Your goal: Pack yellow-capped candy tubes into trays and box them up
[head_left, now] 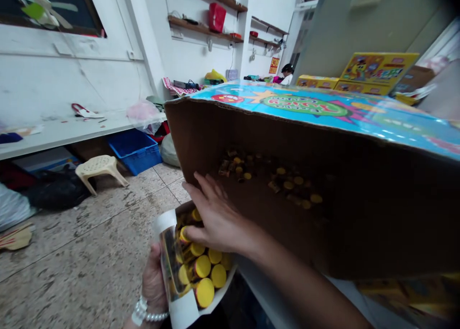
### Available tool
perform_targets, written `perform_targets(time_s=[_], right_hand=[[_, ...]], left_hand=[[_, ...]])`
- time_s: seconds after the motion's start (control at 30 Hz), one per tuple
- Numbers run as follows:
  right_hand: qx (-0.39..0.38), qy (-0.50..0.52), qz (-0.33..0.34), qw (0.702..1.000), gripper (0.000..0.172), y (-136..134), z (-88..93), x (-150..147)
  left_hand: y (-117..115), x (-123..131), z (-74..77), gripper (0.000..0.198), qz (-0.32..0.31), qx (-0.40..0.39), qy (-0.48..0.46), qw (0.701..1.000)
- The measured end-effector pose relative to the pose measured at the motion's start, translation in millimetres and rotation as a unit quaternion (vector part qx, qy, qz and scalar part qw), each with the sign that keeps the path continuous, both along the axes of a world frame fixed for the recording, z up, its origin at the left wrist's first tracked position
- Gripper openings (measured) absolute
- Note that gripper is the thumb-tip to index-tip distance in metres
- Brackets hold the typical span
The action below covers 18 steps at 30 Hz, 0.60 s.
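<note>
My left hand [154, 277], with a bead bracelet at its wrist, grips the side of a small white-edged box [184, 311] that has a clear window. Several small yellow-capped tubs [203, 266] fill this box. Over its far part lies my right hand [220, 220], fingers stretched out and thumb against one yellow cap. Those fingertips are by the left edge of a large cardboard carton [287, 117] with a blue printed side, lying open toward me. Inside, more small yellow-capped pieces [288, 185] lie scattered in shadow.
Yellow printed boxes [377, 73] stand behind the carton. To the left are a white bench [53, 137], a plastic stool [98, 166], a blue crate [138, 154] and a black bag [55, 190]. A person [287, 73] is in the far background.
</note>
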State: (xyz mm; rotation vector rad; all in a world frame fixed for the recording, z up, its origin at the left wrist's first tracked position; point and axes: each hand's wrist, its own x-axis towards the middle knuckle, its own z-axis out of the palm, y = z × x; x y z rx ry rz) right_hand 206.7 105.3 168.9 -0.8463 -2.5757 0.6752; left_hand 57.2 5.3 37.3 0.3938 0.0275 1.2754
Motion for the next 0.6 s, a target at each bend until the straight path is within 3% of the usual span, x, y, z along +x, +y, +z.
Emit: perform_targets(time_s=[0.1,0.17,0.23,0.37,0.47,0.53,0.6], right_hand=[[-0.024,0.018,0.054,0.998,0.069,6,0.1,-1],[-0.004,0.035,0.052,0.998,0.044,10,1.2,1],[0.028,0.051,0.046,0.997,0.03,12,3.1,5],[0.09,0.091,0.046,0.991,0.031,8,10.1,15],[0.139,0.158,-0.054,0.976,0.019,1,15.6,19],[0.134,0.149,-0.083,0.976,0.011,-3,14.9,17],[0.088,0.072,-0.037,0.993,0.015,-4,9.8,13]], left_hand=[[-1,-1,-1.3,0.052,-0.023,0.02,0.001,1.0],[-2,-1,-1.7,0.051,0.0,0.016,0.013,1.0],[-4,1,-1.3,0.05,0.04,-0.02,0.033,0.998],[-6,0,-2.3,0.058,0.079,-0.099,0.072,0.989],[-8,-4,-6.8,0.062,0.088,-0.137,0.077,0.984],[-9,-6,-10.4,0.062,0.102,-0.155,0.072,0.98],[-9,-8,-12.7,0.059,0.114,-0.156,0.07,0.979]])
